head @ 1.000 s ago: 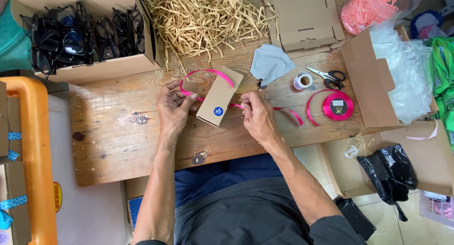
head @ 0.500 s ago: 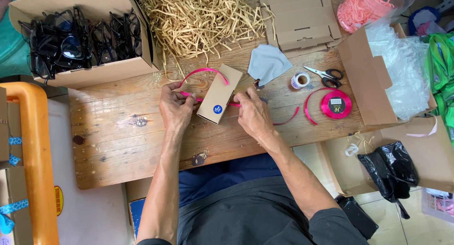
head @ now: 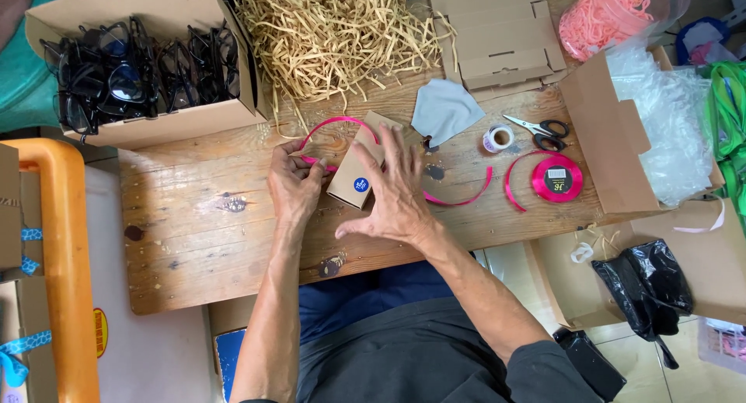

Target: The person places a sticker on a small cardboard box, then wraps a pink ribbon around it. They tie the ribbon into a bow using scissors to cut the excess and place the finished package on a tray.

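Small box [head: 359, 172] lies tilted on the counter [head: 202, 240] between both hands, right hand [head: 392, 193] spread flat over it, left hand [head: 294, 187] just left, pinching the pink ribbon [head: 330, 124] looping above

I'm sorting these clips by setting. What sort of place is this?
Probably a small packing or gift-wrapping bench. On the wooden table lie shredded paper filler, a carton of black glasses and a pink ribbon spool, while the hands work at a small cardboard box.
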